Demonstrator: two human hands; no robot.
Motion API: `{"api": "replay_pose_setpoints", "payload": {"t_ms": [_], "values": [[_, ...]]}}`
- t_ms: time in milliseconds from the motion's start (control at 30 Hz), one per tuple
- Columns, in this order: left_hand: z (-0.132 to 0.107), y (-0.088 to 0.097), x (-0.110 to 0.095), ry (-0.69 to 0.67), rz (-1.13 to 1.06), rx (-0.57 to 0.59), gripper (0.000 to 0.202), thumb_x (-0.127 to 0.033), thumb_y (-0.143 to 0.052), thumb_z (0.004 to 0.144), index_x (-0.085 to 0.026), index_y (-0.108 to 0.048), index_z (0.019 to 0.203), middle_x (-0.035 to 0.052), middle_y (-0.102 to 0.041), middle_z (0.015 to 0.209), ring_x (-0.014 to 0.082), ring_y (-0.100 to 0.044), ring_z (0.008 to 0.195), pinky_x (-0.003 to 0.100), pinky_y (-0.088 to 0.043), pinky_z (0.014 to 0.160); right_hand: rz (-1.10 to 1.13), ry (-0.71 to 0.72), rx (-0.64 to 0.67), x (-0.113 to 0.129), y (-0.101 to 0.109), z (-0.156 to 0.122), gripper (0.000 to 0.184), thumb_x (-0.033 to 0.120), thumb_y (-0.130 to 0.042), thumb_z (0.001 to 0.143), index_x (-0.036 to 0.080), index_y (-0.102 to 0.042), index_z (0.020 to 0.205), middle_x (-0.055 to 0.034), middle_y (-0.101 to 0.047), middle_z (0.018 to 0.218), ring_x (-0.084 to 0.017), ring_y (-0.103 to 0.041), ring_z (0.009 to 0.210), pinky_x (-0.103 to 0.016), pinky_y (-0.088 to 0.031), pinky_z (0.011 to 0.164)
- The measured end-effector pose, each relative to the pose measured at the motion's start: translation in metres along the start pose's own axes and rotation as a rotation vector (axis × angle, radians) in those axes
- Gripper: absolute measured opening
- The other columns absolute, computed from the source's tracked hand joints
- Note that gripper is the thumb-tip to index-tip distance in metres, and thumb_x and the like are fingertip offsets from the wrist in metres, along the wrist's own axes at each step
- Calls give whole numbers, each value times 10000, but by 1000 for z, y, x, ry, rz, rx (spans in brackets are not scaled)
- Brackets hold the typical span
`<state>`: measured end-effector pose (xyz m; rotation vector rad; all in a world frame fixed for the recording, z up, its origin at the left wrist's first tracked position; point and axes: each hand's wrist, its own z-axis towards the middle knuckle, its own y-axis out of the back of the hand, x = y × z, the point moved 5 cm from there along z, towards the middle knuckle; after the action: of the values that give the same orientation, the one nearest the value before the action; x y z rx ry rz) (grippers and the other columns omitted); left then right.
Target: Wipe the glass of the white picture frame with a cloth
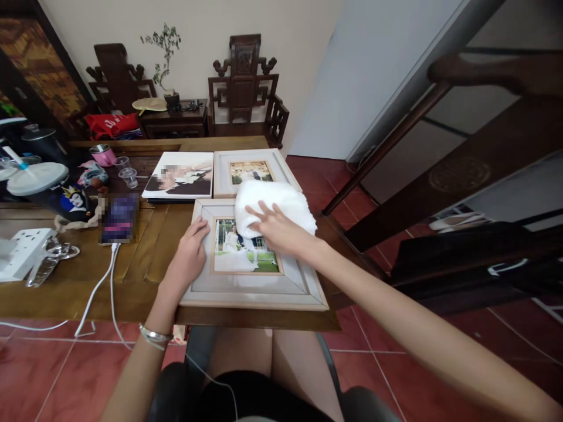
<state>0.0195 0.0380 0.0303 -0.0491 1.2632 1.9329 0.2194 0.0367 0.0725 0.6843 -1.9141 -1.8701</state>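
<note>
A light-coloured picture frame (250, 287) with a photo of a couple outdoors lies flat on the wooden table in front of me. My left hand (189, 252) grips its left border, fingers bent over the edge. Under my right hand (279, 231) is a folded white towel (281, 199), held against the frame's upper right part. The towel covers that corner and some of the photo, and it overlaps a second frame (224, 176) lying just behind. Left of that second frame lies a photo panel (180, 174) on a dark item.
On the table's left are a phone (119, 218) with white cables, a white power strip (29, 252), a lidded dark cup (65, 196) and a pink mug (102, 155). A dark wooden chair (440, 152) stands at the right. The table's front edge (259, 319) is close to the frame.
</note>
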Motion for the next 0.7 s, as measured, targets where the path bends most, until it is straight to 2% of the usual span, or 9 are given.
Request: {"api": "replay_pose_setpoints", "payload": {"t_ms": [100, 233, 367, 467, 533, 633, 700], "values": [[0, 0, -1, -7, -9, -5, 437, 2, -380, 813, -91, -618, 1167, 182, -584, 1311, 278, -454, 1341, 522, -388, 1113, 72, 20, 107, 24, 7, -26, 594, -94, -447, 698, 77, -622, 1239, -198, -328, 1525, -457, -244, 1391, -644, -300, 1071], [0, 0, -1, -5, -19, 14, 447, 4, -381, 820, -111, -605, 1189, 167, -572, 1329, 270, -439, 1353, 527, -377, 1119, 235, 66, 279, 56, 28, -65, 594, -106, -428, 683, 100, -646, 1195, -195, -360, 1510, -414, -290, 1390, -608, -347, 1060], [0, 1, -2, -2, -17, 15, 447, 4, -380, 820, -106, -606, 1190, 167, -570, 1329, 271, -435, 1355, 520, -372, 1125, 420, 176, 297, 80, 46, -85, 489, -67, -439, 712, 150, -676, 1080, -129, -378, 1516, -322, -329, 1395, -500, -377, 1083], [-1, 1, -3, -11, -6, 16, 439, 1, -376, 823, -86, -606, 1186, 181, -569, 1325, 276, -439, 1351, 510, -380, 1122, 469, 154, 240, 82, 36, -80, 554, -74, -424, 693, 170, -661, 1131, -100, -364, 1527, -321, -278, 1416, -530, -349, 1098], [-1, 1, -3, -14, 3, 20, 447, 1, -368, 824, -89, -603, 1194, 180, -567, 1330, 277, -438, 1352, 512, -381, 1121, 443, 127, 144, 75, 23, -66, 610, -86, -417, 678, 157, -644, 1189, -111, -338, 1539, -340, -227, 1429, -571, -294, 1118], [0, 0, -3, -6, 0, 30, 458, 2, -364, 823, -93, -602, 1202, 180, -562, 1338, 282, -433, 1356, 517, -371, 1127, 301, 70, -32, 52, 5, -36, 623, -93, -431, 675, 128, -637, 1220, -126, -295, 1553, -391, -159, 1436, -658, -179, 1124], [0, 0, -2, 4, -12, 30, 462, 2, -368, 818, -93, -604, 1204, 180, -560, 1340, 285, -432, 1357, 517, -364, 1131, 202, 7, -104, 34, -1, -14, 640, -98, -426, 682, 138, -627, 1242, -107, -268, 1566, -436, -125, 1430, -737, -139, 1085]]}}
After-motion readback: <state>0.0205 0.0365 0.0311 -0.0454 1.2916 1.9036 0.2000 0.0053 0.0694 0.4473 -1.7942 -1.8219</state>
